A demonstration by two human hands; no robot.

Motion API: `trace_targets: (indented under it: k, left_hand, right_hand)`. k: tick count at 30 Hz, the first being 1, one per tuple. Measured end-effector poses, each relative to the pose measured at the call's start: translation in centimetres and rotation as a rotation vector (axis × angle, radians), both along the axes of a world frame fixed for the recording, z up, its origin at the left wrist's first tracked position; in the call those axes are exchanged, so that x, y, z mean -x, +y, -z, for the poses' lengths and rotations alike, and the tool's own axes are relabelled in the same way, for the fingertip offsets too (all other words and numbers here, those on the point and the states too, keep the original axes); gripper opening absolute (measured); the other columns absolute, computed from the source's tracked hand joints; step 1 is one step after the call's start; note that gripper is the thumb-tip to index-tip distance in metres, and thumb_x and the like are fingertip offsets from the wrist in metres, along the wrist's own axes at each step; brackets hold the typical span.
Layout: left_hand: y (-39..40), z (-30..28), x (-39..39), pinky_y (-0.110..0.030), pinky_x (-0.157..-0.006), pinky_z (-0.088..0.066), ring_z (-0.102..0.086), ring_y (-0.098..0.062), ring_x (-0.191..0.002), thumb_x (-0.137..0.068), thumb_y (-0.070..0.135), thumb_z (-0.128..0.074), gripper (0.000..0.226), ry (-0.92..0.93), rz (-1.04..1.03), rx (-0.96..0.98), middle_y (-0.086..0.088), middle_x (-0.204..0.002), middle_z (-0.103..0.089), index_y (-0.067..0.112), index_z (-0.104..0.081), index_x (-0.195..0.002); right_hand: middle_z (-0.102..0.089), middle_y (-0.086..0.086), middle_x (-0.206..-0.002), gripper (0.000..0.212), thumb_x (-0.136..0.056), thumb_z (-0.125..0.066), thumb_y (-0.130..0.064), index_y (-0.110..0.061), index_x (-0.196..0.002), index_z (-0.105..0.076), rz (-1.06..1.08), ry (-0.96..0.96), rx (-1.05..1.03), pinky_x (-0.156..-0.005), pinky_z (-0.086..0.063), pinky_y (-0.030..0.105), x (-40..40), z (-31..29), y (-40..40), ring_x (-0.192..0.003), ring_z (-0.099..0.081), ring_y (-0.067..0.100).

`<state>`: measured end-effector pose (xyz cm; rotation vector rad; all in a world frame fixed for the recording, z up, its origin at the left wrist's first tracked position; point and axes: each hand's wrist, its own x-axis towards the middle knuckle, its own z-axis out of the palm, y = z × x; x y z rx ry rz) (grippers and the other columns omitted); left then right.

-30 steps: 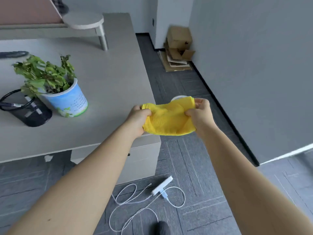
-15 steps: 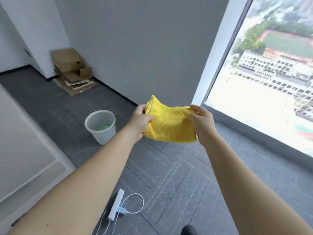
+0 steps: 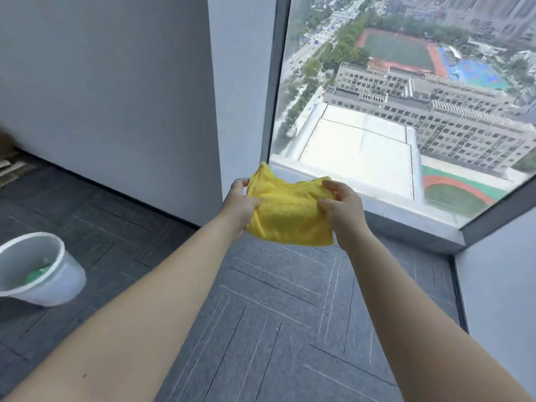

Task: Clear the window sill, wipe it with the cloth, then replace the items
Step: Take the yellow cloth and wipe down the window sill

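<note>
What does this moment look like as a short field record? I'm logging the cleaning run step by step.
cloth: yellow cloth, folded, held in the air in front of the window
left hand: grips the cloth's left edge
right hand: grips the cloth's right edge
window sill: low, grey, no items on the visible part
bin: white bin on the floor at left, something green inside
wiping: not yet begun

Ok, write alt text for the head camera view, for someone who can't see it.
Two bare hands, left hand and right hand, hold a folded yellow cloth between them in front of a low window sill. Beyond the glass lies a city far below. A white bucket stands on the grey floor to the left.
</note>
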<state>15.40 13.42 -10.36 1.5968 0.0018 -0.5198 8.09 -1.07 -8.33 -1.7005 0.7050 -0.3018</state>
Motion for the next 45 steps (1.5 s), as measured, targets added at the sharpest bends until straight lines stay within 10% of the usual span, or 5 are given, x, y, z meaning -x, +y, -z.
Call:
trace_targets:
  k: [11,27,34,39,45]
  left_hand:
    - [-14.4,5.3,-14.8,-0.045,-0.087,-0.048,-0.053,-0.030,-0.096,-0.082,-0.011,-0.041,0.035,-0.003,0.089,-0.133,0.000,-0.084,-0.048,0.018,-0.042,-0.103]
    - [-33.6,14.8,-42.4,-0.028,-0.062,-0.045,-0.049,-0.010,-0.072,-0.079,-0.016,-0.036,0.049,0.071,0.133,-0.158,0.006,-0.082,-0.049,0.007,-0.044,-0.122]
    - [-41.0,24.2,-52.0,-0.026,-0.063,-0.045,-0.052,-0.018,-0.083,-0.079,-0.016,-0.037,0.050,0.104,0.095,-0.145,-0.007,-0.104,-0.051,0.007,-0.045,-0.123]
    - [-45.0,33.9,-57.6,-0.028,-0.064,-0.046,-0.052,-0.023,-0.092,-0.079,-0.016,-0.038,0.049,0.121,0.115,-0.139,-0.006,-0.102,-0.053,0.008,-0.048,-0.120]
    - [-47.8,48.2,-63.0,-0.032,-0.074,-0.049,-0.052,-0.023,-0.100,-0.079,-0.016,-0.037,0.051,0.109,0.152,-0.144,-0.009,-0.110,-0.053,0.007,-0.046,-0.124]
  right_hand:
    - [-0.047,0.002,-0.112,0.046,-0.084,-0.049,0.007,-0.013,-0.124,-0.054,0.077,0.041,-0.091,-0.090,-0.044,0.031,-12.5,4.8,-13.6,-0.103,-0.048,0.019]
    - [-0.049,0.006,-0.132,0.051,-0.082,-0.046,0.011,-0.016,-0.125,-0.054,0.201,0.157,-0.155,-0.096,-0.045,0.032,-39.8,15.6,-31.7,-0.108,-0.048,0.016]
    - [-0.048,0.006,-0.138,0.053,-0.082,-0.044,0.012,-0.015,-0.128,-0.052,0.180,0.204,-0.163,-0.104,-0.043,0.038,-49.6,25.4,-39.1,-0.120,-0.050,0.021]
    - [-0.046,0.003,-0.139,0.054,-0.084,-0.044,0.009,-0.019,-0.131,-0.049,0.170,0.233,-0.138,-0.082,-0.047,0.029,-54.8,34.5,-42.8,-0.077,-0.050,0.002]
    - [-0.045,0.003,-0.141,0.056,-0.086,-0.044,0.005,-0.021,-0.136,-0.044,0.145,0.271,-0.054,-0.081,-0.037,0.019,-59.9,48.0,-45.6,-0.100,-0.043,0.008]
